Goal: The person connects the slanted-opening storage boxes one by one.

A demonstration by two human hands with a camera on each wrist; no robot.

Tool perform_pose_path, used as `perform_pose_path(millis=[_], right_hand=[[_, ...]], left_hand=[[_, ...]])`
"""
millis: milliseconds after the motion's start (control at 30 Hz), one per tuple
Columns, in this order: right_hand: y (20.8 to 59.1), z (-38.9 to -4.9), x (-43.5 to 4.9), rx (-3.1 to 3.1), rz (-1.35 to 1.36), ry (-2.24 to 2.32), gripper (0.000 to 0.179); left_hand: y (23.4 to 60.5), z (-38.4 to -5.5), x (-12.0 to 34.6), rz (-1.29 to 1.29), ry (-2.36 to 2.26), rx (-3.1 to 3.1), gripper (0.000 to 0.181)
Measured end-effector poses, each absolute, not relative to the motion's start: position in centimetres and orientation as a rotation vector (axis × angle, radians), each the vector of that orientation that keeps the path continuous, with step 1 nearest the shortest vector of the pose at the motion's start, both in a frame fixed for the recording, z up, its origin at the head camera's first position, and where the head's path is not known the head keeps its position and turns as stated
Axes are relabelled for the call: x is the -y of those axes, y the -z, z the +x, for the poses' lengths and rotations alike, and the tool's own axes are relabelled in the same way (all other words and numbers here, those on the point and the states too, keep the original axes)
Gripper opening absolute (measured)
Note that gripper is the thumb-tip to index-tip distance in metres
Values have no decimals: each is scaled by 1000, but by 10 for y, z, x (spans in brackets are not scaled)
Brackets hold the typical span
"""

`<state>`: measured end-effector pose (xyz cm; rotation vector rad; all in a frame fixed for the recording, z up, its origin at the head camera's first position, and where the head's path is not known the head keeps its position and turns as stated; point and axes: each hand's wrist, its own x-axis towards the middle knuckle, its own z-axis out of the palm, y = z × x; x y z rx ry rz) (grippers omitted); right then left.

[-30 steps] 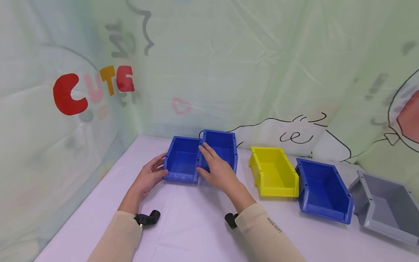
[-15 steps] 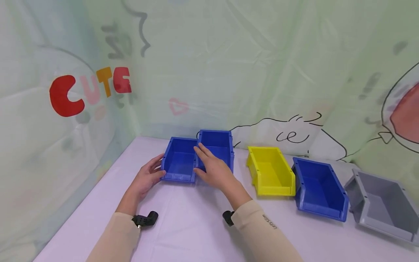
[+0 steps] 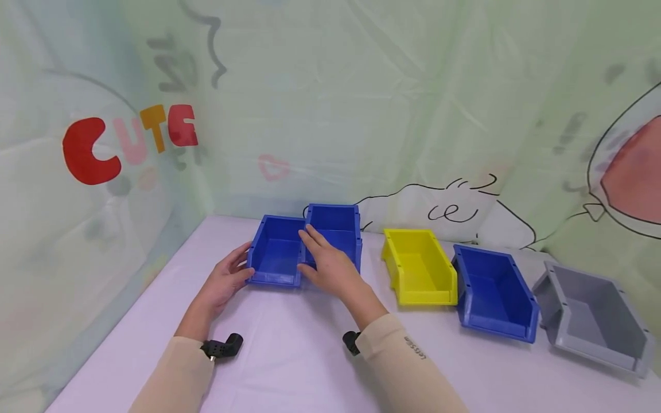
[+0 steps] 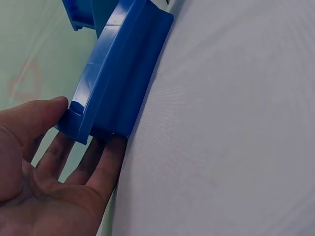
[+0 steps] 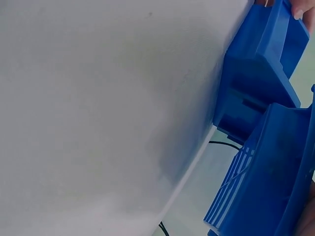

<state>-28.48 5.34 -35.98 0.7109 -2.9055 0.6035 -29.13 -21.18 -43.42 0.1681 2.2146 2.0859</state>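
Side by side at the back are two blue storage bins. My left hand (image 3: 223,284) grips the left blue bin (image 3: 276,258) at its front left corner, thumb on the lip and fingers along the outer side. That bin sits on the white table. My right hand (image 3: 330,264) lies over the right blue bin (image 3: 334,221), its fairly straight fingers reaching to the left wall, where the two bins meet. In the right wrist view the right bin (image 5: 261,182) stands higher than its neighbour (image 5: 248,83), showing its ribbed outside; most of the right hand is hidden behind it.
To the right stand a yellow bin (image 3: 420,267), another blue bin (image 3: 493,292) and a grey bin (image 3: 594,315) in a row. A printed fabric curtain (image 3: 330,115) closes off the back and left side of the white table (image 3: 289,355).
The whole head view has shifted slightly left as the camera turned right. Both hands and the two blue bins keep nearly the same positions relative to each other.
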Motion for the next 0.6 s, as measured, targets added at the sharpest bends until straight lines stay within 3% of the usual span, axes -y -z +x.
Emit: perform_pose_path(millis=[600], right_hand=[[360, -279, -49, 2945, 648, -565, 78]], left_hand=[[430, -290, 210, 226, -2054, -2223, 70]])
